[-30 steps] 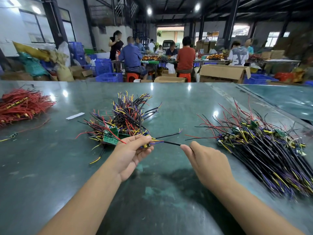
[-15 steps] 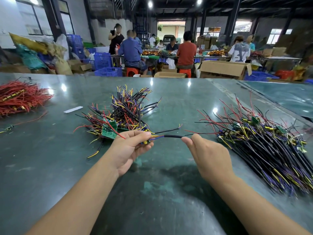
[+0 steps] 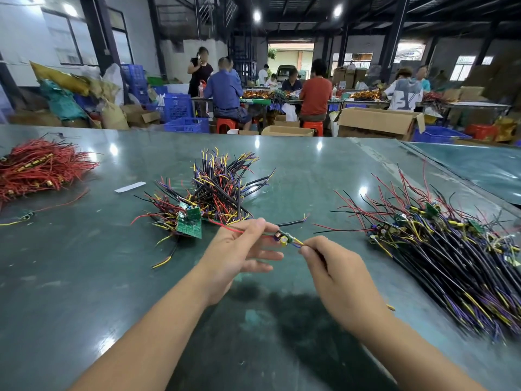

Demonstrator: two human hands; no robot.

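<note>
The left hand [image 3: 239, 251] pinches a small green circuit board with coloured wires [image 3: 282, 237], held just above the dark green table [image 3: 84, 277]. The right hand [image 3: 338, 275] pinches its yellow wire ends.

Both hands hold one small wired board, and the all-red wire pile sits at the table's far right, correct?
No: the head view shows the all-red wire pile at the far left of the table. The rest holds: left hand and right hand both hold the small wired board.
</note>
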